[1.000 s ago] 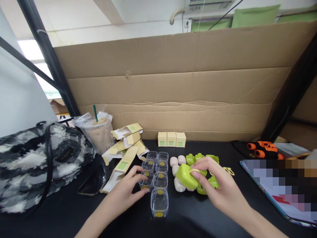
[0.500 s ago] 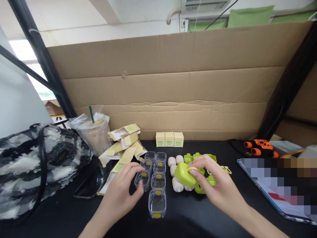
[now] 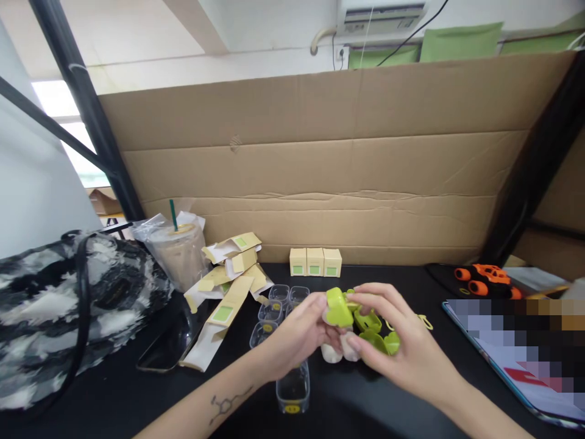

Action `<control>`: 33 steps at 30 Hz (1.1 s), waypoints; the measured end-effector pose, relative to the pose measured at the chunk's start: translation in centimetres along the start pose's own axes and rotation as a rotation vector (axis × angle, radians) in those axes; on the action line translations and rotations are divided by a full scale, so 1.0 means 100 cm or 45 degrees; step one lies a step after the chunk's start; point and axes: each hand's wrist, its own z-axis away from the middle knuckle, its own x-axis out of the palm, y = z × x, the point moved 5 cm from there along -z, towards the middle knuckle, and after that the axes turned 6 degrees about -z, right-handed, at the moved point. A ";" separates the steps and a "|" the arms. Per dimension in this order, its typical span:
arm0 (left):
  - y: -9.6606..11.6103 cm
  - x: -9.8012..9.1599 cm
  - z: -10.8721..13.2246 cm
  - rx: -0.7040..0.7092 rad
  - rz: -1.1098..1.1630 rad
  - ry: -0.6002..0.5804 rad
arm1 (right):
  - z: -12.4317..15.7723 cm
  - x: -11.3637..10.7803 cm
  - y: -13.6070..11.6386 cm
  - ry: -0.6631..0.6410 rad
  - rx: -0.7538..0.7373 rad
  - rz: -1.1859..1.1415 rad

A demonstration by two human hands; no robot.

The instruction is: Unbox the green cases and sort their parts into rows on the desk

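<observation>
the cap (image 3: 339, 308) is lime green, same as the green bits (image 3: 381, 338) by it. the lumps (image 3: 332, 352) are pale pink. clear cups (image 3: 292, 388) w/ yellow dots. tan boxes (image 3: 315, 261) w/ green squares. bag (image 3: 55, 305) is black & white blotchy. toy (image 3: 487, 278) is orange & black. desk (image 3: 114, 402) is black.

Daylight glares white through the window (image 3: 59, 100) at my left; frame edges bend, and a right-side patch (image 3: 516, 329) is pixelated.

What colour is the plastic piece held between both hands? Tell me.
The plastic piece is lime green; the head view shows it.
</observation>
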 end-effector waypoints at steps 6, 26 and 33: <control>-0.005 -0.003 0.016 0.029 -0.225 0.069 | 0.009 0.017 -0.001 -0.078 0.040 -0.027; -0.020 0.005 0.023 0.235 -0.311 0.189 | 0.007 0.022 -0.024 0.097 -0.088 0.091; -0.012 0.008 0.020 0.167 -0.265 0.161 | 0.005 0.025 -0.024 0.032 -0.106 0.085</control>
